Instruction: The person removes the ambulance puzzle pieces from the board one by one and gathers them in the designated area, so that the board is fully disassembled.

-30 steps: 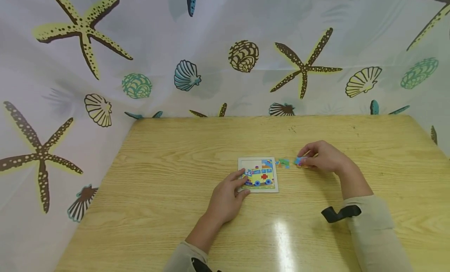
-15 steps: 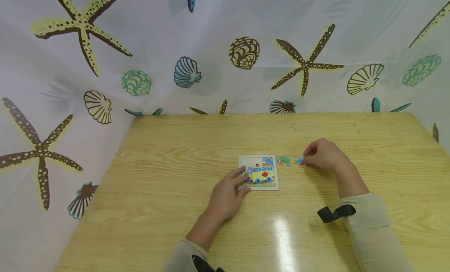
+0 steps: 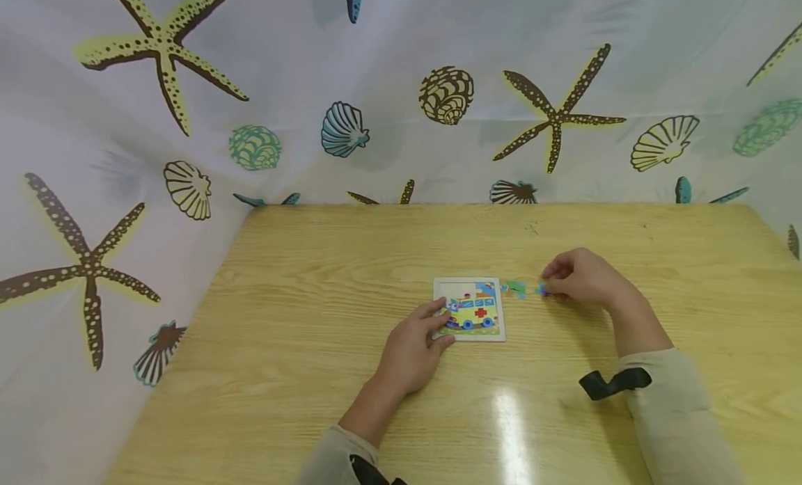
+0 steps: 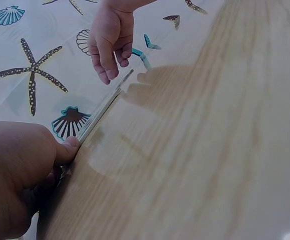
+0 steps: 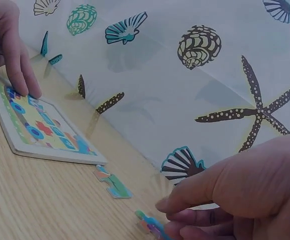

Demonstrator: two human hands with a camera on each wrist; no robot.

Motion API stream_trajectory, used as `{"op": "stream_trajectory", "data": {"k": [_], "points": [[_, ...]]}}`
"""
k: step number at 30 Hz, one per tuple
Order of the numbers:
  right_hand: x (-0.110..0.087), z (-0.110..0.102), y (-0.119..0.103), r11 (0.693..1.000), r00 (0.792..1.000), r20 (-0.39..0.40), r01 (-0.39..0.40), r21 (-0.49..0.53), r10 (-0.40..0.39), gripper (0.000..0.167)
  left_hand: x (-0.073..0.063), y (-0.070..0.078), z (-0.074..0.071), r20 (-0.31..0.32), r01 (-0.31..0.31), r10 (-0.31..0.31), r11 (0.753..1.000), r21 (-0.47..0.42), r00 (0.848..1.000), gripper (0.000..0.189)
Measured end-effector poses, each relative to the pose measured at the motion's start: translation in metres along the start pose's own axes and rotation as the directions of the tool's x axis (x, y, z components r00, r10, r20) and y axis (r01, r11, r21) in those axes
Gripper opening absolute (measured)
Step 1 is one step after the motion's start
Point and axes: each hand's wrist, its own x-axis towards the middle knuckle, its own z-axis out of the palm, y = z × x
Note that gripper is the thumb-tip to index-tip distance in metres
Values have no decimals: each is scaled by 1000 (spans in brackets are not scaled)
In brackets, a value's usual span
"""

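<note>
A white-framed jigsaw puzzle (image 3: 468, 337) with a yellow ambulance picture lies flat on the table; its upper left part shows bare backing. My left hand (image 3: 413, 349) holds the frame at its lower left, thumb at the near edge and fingers over the picture. Right of the frame lies a loose green and blue puzzle piece (image 5: 115, 186). Further right, my right hand (image 3: 583, 280) pinches a second puzzle piece (image 5: 152, 225), blue with green and purple, at the table surface. Most of that piece is hidden by the fingers.
The wooden table (image 3: 313, 276) meets a pale curtain (image 3: 388, 74) with starfish and shells along its back and left side. A black strap (image 3: 614, 384) hangs loose from my right sleeve.
My right hand has drawn the pinched piece slightly away from the loose one, and its fingers now cover more of it. My left hand keeps its place on the frame. The head view shifted slightly.
</note>
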Motion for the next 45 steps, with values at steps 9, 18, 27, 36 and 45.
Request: {"op": "stream_trajectory", "data": {"k": [9,18,27,36,45], "points": [[2,7,-3,999,999,15,42,-9,-42,25,1,3,3,7,-13,13,1000,4,1000,43],[13,24,-32,961,979,63,203,-186,-194,14,0,1,-1,-6,-13,13,999,32,1000,43],[30,36,-43,915,935,190,338,-222,-300,13,1,-2,0,5,-22,22,999,28,1000,43],[36,48,-50,862,923,222,375,-343,-313,16,-2,-1,-1,0,-20,20,1000,17,1000,43],[31,57,-58,842,934,189,355,-406,-302,14,-1,-2,-2,-10,-31,32,999,27,999,43]]}}
